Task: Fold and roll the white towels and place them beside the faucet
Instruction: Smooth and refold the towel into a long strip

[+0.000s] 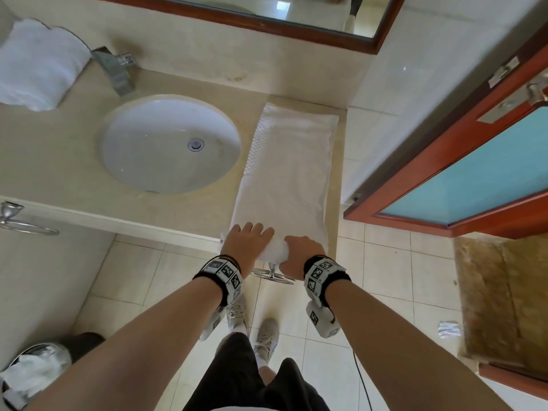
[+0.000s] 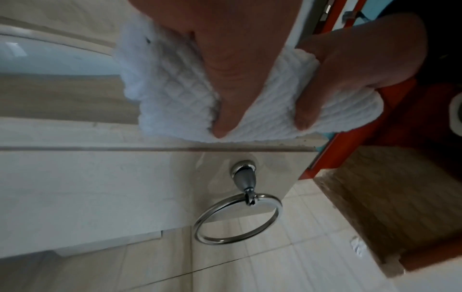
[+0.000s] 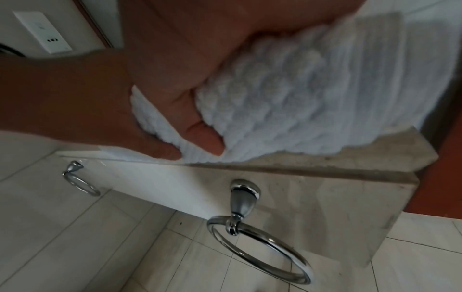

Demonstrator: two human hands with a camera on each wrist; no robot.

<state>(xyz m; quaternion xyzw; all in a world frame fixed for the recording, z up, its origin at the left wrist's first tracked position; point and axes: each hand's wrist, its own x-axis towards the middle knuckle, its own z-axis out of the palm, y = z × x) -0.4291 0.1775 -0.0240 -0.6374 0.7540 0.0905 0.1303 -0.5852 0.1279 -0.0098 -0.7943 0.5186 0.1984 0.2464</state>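
Note:
A white towel [image 1: 289,170] lies folded into a long strip on the counter right of the sink, its near end rolled up at the counter's front edge. My left hand [image 1: 248,239] and right hand [image 1: 302,249] both grip that rolled end [image 1: 274,252], side by side. In the left wrist view my thumb presses into the waffle-textured roll [image 2: 180,89], with the right hand's thumb beside it. In the right wrist view my right thumb curls under the roll [image 3: 262,102]. Other white towels [image 1: 38,65], folded or rolled, sit left of the chrome faucet [image 1: 114,66].
The oval sink [image 1: 170,142] is set in the beige counter. Chrome towel rings [image 2: 238,217] hang on the counter front below my hands. A mirror is on the back wall. A red-framed door [image 1: 462,173] stands open on the right. A bin [image 1: 32,372] is at floor left.

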